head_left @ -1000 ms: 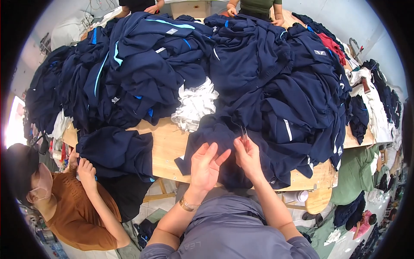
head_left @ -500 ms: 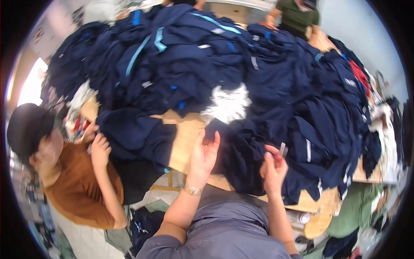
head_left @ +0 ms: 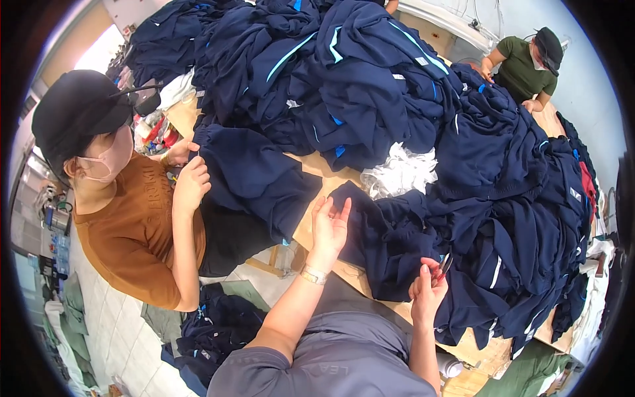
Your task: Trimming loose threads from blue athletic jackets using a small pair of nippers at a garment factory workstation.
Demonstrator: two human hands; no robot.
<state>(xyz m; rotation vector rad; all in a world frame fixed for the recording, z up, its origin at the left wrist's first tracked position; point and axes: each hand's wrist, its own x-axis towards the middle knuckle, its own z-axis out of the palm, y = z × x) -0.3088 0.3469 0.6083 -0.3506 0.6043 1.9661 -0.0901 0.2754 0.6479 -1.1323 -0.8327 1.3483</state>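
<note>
My left hand [head_left: 329, 229] is raised palm up at the table's near edge, its fingers spread and nothing visible in it. Just right of its fingertips lies a navy garment [head_left: 390, 228], bunched up and hanging over the edge. Gripped in my right hand [head_left: 427, 291] is a small pair of red-handled thread snips [head_left: 444, 267], metal blades pointing up and away, in front of the navy cloth. A bundle of white fabric tags [head_left: 401, 173] sits beyond the garment, apart from both hands.
A large heap of navy garments [head_left: 377, 86] covers much of the wooden table [head_left: 304, 231]. At left, a person in a brown shirt [head_left: 135, 228] handles navy cloth [head_left: 251, 175]. Another in green [head_left: 526, 69] works at far right. Dark clothes [head_left: 218, 331] lie on the floor.
The whole view has shifted, so the table contents and the left-hand person appear farther right. My left hand is still spread, and my right still holds the snips.
</note>
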